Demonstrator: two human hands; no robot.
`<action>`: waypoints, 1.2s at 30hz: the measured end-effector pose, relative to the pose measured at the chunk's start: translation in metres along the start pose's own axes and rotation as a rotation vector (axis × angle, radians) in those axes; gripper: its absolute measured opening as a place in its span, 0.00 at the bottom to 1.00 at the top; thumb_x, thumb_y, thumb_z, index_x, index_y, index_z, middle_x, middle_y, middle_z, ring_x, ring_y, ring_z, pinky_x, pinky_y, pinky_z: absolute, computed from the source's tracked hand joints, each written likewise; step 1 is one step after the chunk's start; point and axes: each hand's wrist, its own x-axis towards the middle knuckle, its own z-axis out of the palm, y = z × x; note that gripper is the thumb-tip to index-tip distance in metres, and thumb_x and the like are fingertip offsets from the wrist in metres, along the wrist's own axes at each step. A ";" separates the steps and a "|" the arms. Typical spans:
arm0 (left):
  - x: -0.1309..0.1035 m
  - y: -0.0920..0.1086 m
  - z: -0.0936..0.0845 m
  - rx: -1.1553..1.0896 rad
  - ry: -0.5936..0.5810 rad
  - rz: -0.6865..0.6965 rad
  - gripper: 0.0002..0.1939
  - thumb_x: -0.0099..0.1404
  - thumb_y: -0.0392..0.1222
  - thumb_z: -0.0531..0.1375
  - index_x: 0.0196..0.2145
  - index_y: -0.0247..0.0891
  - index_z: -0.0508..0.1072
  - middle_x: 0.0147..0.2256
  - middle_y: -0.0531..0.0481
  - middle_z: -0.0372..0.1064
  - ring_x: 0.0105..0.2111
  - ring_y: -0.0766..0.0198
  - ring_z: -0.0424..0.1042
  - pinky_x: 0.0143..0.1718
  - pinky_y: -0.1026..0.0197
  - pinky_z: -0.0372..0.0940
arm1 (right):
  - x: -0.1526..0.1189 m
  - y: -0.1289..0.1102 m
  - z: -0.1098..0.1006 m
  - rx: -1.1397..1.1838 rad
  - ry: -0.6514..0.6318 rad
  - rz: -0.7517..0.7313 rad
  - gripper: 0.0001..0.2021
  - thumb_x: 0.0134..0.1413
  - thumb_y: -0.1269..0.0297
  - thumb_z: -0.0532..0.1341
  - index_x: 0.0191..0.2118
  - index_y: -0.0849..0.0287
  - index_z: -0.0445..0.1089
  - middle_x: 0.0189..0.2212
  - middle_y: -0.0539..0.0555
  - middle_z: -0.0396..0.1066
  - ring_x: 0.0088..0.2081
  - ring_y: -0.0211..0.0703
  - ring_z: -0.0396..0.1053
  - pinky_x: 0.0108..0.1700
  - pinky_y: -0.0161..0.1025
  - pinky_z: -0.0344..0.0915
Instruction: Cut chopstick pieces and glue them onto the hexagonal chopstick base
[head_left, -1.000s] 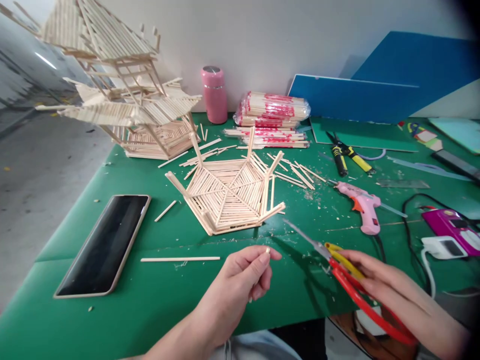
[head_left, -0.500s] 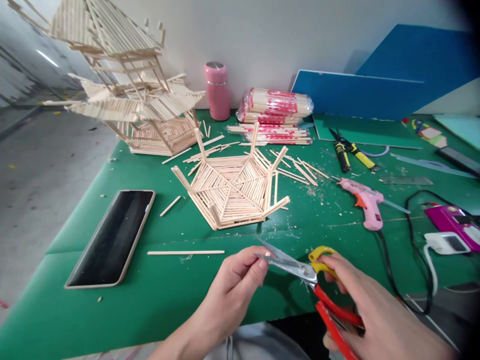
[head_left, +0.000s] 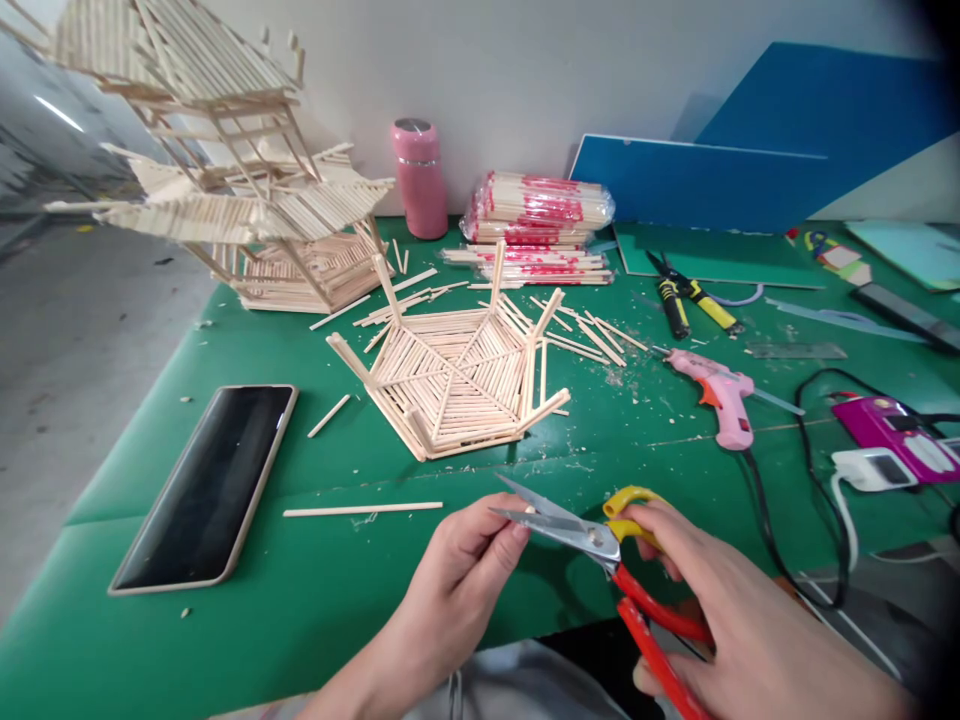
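My right hand grips the scissors, which have red handles and a yellow part near the pivot. Their blades stand apart, pointing left. Between thumb and fingers, my left hand pinches a thin wooden stick; only its pale end shows, between the blades, and the rest is hidden by the fingers. Just beyond the hands sits a hexagonal stick base with short posts rising at its corners. A single loose stick lies left of my left hand.
A phone lies at left, below a tiered stick pavilion. Behind stand a pink flask and wrapped stick bundles. To the right are pliers, a pink glue gun and a corded purple power strip.
The whole view has shifted slightly, so the table's things appear a little further left. Both hands keep their grips, with the blades still apart around the stick's end.
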 end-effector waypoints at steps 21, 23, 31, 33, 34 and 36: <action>-0.002 0.003 -0.003 0.231 -0.025 0.413 0.11 0.59 0.24 0.51 0.29 0.38 0.67 0.25 0.55 0.66 0.27 0.70 0.64 0.30 0.69 0.61 | 0.003 -0.015 -0.005 -0.007 0.042 -0.188 0.17 0.49 0.62 0.53 0.45 0.64 0.57 0.31 0.59 0.71 0.30 0.50 0.71 0.29 0.43 0.67; -0.002 0.004 -0.003 0.245 -0.017 0.404 0.11 0.59 0.24 0.51 0.29 0.38 0.67 0.24 0.55 0.65 0.26 0.70 0.64 0.29 0.69 0.61 | 0.003 -0.015 -0.005 -0.016 0.039 -0.201 0.18 0.49 0.62 0.53 0.46 0.65 0.56 0.29 0.57 0.71 0.29 0.50 0.71 0.27 0.42 0.66; -0.005 0.009 -0.004 0.252 -0.005 0.376 0.10 0.59 0.25 0.52 0.27 0.37 0.67 0.23 0.55 0.64 0.24 0.71 0.61 0.27 0.71 0.60 | 0.006 -0.015 -0.001 -0.020 -0.007 -0.173 0.21 0.49 0.63 0.52 0.49 0.66 0.53 0.28 0.58 0.72 0.28 0.51 0.71 0.26 0.42 0.65; -0.005 0.009 -0.004 0.231 -0.002 0.368 0.11 0.59 0.25 0.52 0.27 0.37 0.67 0.23 0.55 0.65 0.24 0.71 0.62 0.27 0.71 0.60 | 0.005 -0.015 -0.001 -0.025 0.002 -0.178 0.19 0.49 0.62 0.52 0.47 0.66 0.54 0.29 0.59 0.72 0.28 0.51 0.71 0.26 0.43 0.65; -0.005 0.009 -0.004 0.214 0.001 0.363 0.11 0.59 0.25 0.52 0.27 0.37 0.68 0.23 0.55 0.65 0.24 0.71 0.62 0.27 0.71 0.60 | 0.005 -0.016 -0.002 -0.024 0.012 -0.185 0.18 0.49 0.62 0.52 0.46 0.65 0.55 0.29 0.59 0.71 0.28 0.51 0.71 0.27 0.43 0.65; -0.004 0.009 -0.004 0.188 -0.006 0.339 0.11 0.60 0.25 0.52 0.27 0.37 0.68 0.24 0.54 0.67 0.25 0.70 0.64 0.28 0.70 0.61 | 0.004 -0.017 -0.005 -0.014 0.028 -0.197 0.17 0.49 0.62 0.52 0.45 0.64 0.56 0.30 0.60 0.71 0.29 0.50 0.71 0.28 0.43 0.66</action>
